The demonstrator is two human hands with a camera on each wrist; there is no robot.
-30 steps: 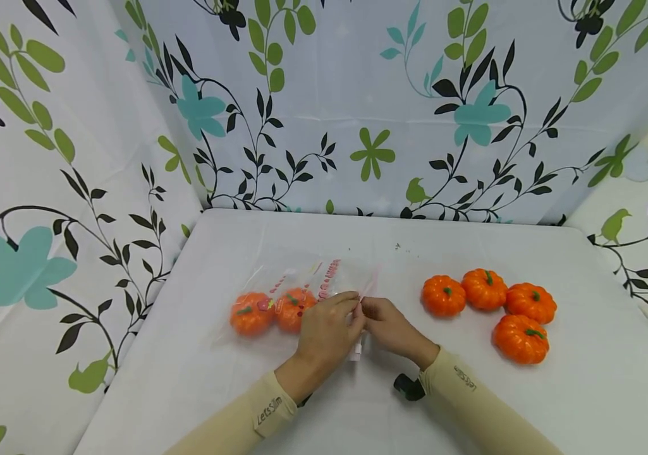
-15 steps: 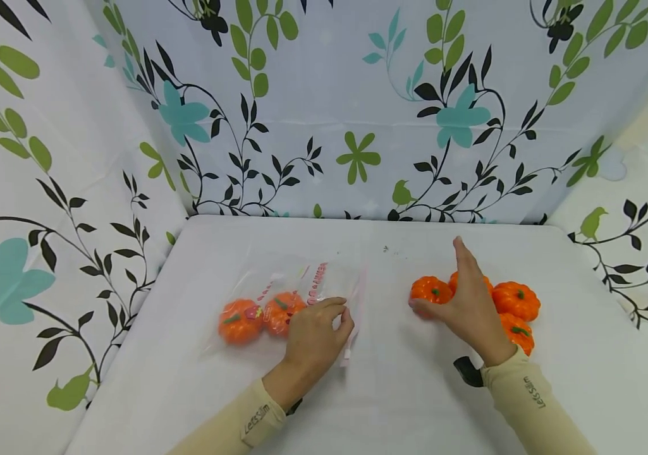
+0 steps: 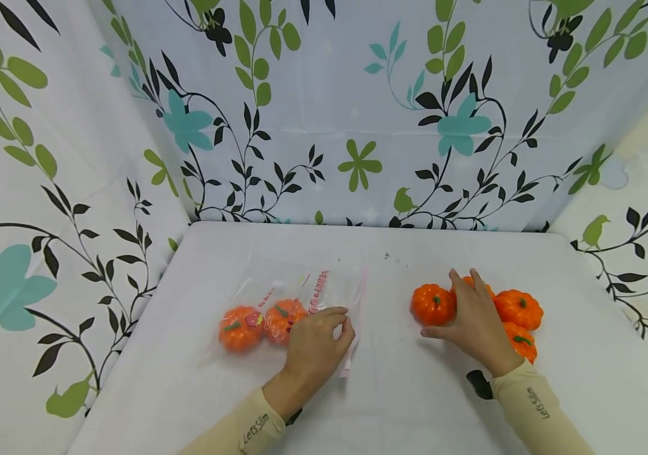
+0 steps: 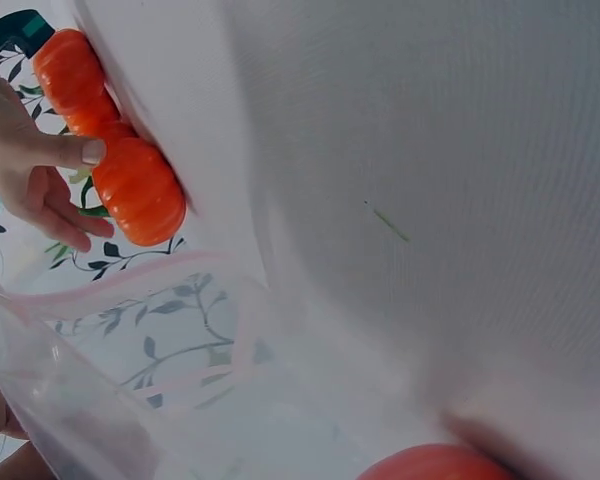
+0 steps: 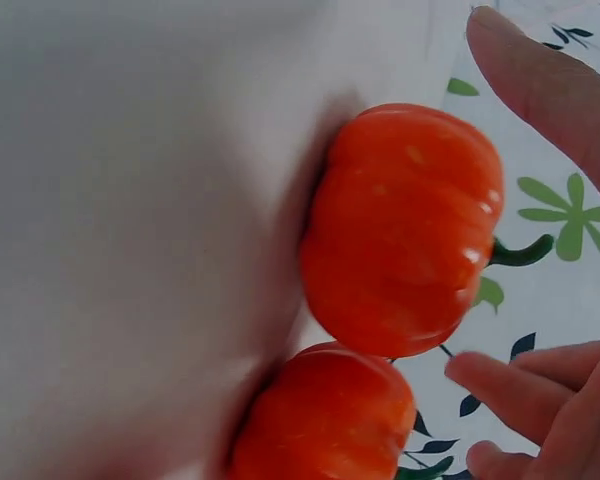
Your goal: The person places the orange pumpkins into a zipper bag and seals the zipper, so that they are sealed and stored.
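A clear zip bag (image 3: 335, 287) with red print lies on the left of the table, two small orange pumpkins (image 3: 241, 328) inside it. My left hand (image 3: 313, 347) pinches the bag's right edge at its pink-trimmed mouth, which gapes in the left wrist view. To the right, several more orange pumpkins with green stems sit in a cluster. My right hand (image 3: 474, 322) hovers beside the leftmost pumpkin (image 3: 433, 304), thumb on the near side and fingers spread on the far side. In the right wrist view a gap shows between the fingers and this pumpkin (image 5: 405, 230).
Behind the right hand, other pumpkins (image 3: 519, 309) stand close together and are partly covered by it. A white cloth covers the table (image 3: 392, 404). Patterned curtains (image 3: 324, 114) with leaves and flowers enclose the back and sides.
My right hand has left the bag's mouth and moved right to the pumpkin cluster, then lowered around the leftmost pumpkin. The left hand keeps its hold on the bag.
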